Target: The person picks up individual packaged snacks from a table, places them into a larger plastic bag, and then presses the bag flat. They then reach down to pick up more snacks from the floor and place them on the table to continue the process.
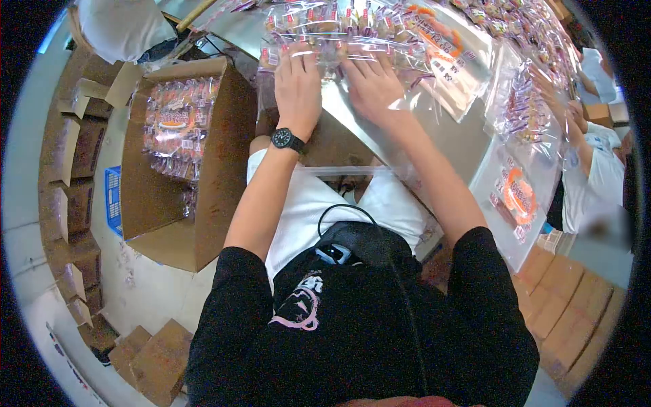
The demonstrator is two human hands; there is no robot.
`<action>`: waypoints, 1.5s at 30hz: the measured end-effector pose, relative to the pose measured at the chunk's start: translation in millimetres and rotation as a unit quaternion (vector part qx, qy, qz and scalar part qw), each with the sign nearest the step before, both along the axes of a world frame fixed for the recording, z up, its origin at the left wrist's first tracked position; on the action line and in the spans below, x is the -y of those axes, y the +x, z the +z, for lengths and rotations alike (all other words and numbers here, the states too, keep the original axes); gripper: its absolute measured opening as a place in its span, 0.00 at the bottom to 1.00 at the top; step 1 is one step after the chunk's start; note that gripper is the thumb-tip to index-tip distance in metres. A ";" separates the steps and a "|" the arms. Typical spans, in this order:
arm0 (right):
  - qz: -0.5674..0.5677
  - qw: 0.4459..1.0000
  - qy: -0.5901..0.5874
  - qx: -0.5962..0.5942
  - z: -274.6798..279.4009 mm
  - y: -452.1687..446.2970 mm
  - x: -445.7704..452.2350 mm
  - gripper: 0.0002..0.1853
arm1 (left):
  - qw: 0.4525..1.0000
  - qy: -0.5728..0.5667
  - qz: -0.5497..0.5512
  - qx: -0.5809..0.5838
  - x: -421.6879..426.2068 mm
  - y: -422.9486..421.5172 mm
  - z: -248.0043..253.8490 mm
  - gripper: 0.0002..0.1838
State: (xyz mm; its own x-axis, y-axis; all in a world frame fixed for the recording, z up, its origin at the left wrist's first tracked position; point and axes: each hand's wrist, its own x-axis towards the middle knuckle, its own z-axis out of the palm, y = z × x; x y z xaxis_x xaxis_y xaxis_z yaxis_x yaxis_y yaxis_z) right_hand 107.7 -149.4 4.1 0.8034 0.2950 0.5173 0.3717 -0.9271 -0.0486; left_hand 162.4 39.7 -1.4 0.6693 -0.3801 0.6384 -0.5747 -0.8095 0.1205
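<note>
Table: metal top, in front of person
Carton: open, left of table, bagged packs inside
Pile: wrapped packs, table's far right
Bag: clear, rows of packs inside, on table ahead of person
Flat bag: orange print, table's right side
Left hand: fingers on bag's near side, over table edge; grip can't tell
Right hand: beside left, apart from it, fingers on same bag; grip can't tell
Watch: black, left wrist, near table edge
</note>
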 end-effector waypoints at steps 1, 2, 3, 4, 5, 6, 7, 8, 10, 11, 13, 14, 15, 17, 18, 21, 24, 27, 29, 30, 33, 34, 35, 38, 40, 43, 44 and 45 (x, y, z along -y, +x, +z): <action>0.013 1.000 0.005 0.015 -3.4 9.9 -3.4 0.39 | 1.000 -0.009 -0.019 -0.003 -2.2 -0.8 1.6 0.26; 0.027 0.999 0.010 0.028 -7.8 19.6 -5.5 0.39 | 0.999 -0.017 -0.037 -0.008 -5.0 -0.3 2.6 0.26; 0.036 0.999 0.030 0.013 -10.4 28.6 -7.2 0.37 | 0.999 -0.027 -0.034 -0.022 -7.4 3.1 -0.5 0.25; 0.015 0.999 0.021 0.022 -13.5 36.1 -9.6 0.37 | 0.999 -0.028 -0.019 -0.004 -10.0 4.3 -4.7 0.24; -0.004 0.999 0.011 0.030 -17.2 43.5 -12.7 0.37 | 0.999 -0.030 -0.004 0.013 -10.9 3.7 -10.0 0.24; -0.025 0.999 0.001 0.039 -19.1 48.7 -17.0 0.37 | 0.999 -0.032 0.011 0.030 -10.7 1.6 -8.5 0.24; -0.012 0.999 0.014 0.035 -9.1 45.2 -21.9 0.37 | 0.999 -0.023 0.037 -0.013 -9.4 -0.2 -0.4 0.23; -0.026 1.000 0.003 0.009 1.2 42.3 -28.3 0.36 | 0.999 -0.012 0.030 -0.012 -12.3 4.7 -0.9 0.27; -0.078 0.995 -0.036 -0.057 11.3 42.8 -38.2 0.35 | 1.000 0.009 0.013 -0.014 -18.6 14.1 -1.7 0.35; -0.049 0.997 -0.042 -0.043 8.4 44.8 -37.3 0.33 | 0.999 -0.016 0.007 -0.047 -19.3 14.4 -3.1 0.36; -0.037 0.994 -0.100 -0.010 -4.1 59.5 -30.5 0.30 | 0.998 0.035 0.027 -0.043 -21.1 16.0 5.0 0.36; -0.038 0.996 -0.079 0.006 -12.2 61.9 -29.7 0.32 | 0.997 0.061 0.037 -0.042 -22.1 15.5 6.1 0.36; -0.039 0.997 -0.058 0.022 -5.1 59.5 -34.6 0.34 | 0.997 0.055 0.032 -0.038 -22.0 16.7 5.0 0.37; -0.036 0.999 -0.027 0.020 3.1 56.5 -38.2 0.35 | 0.998 0.051 0.027 -0.016 -22.4 20.4 2.5 0.35; -0.026 0.999 -0.011 0.025 0.2 55.3 -38.2 0.34 | 0.998 0.049 0.026 -0.007 -22.9 19.6 1.3 0.34; 0.010 0.999 0.032 0.039 -8.9 55.2 -34.0 0.33 | 0.998 0.057 0.007 -0.008 -22.9 28.0 1.9 0.29; -0.029 0.999 -0.029 0.036 -11.9 56.8 -30.6 0.30 | 0.998 0.060 -0.013 0.021 -25.9 35.3 1.3 0.24; -0.061 0.997 -0.030 0.046 -13.5 54.8 -34.4 0.30 | 0.998 0.065 -0.002 -0.005 -26.5 39.2 6.9 0.22; -0.039 0.996 0.010 0.083 -18.2 56.0 -32.3 0.22 | 0.998 0.056 -0.003 0.001 -24.2 44.7 6.8 0.20; -0.050 0.995 0.014 0.083 -15.8 53.4 -33.2 0.23 | 0.999 0.053 -0.005 0.011 -22.4 43.8 7.3 0.19; -0.073 0.993 0.018 0.090 -14.2 51.7 -37.8 0.26 | 0.999 0.047 -0.010 0.019 -21.6 42.0 6.5 0.18; -0.078 0.993 0.026 0.082 -16.5 52.0 -37.9 0.27 | 0.999 0.046 -0.010 0.017 -21.4 41.0 4.7 0.18; -0.080 0.994 0.033 0.074 -18.0 52.0 -38.8 0.28 | 0.998 0.059 -0.005 0.019 -22.1 38.3 2.7 0.19; -0.088 0.992 0.038 0.085 -25.6 59.7 -41.6 0.30 | 0.995 0.091 0.008 0.029 -25.6 36.5 -2.0 0.22; -0.098 0.991 0.024 0.088 -22.6 60.8 -41.8 0.30 | 0.995 0.097 0.012 0.033 -23.3 32.7 -1.8 0.23; -0.088 0.994 0.025 0.053 -17.4 53.4 -42.6 0.31 | 0.991 0.128 0.021 -0.012 -16.0 26.1 4.3 0.25; -0.069 0.995 0.019 0.063 -21.7 53.3 -39.5 0.32 | 0.989 0.138 0.030 -0.031 -16.6 25.4 5.8 0.25; -0.047 0.996 0.012 0.076 -22.3 54.5 -35.3 0.32 | 0.989 0.145 0.012 0.021 -21.2 23.0 2.4 0.27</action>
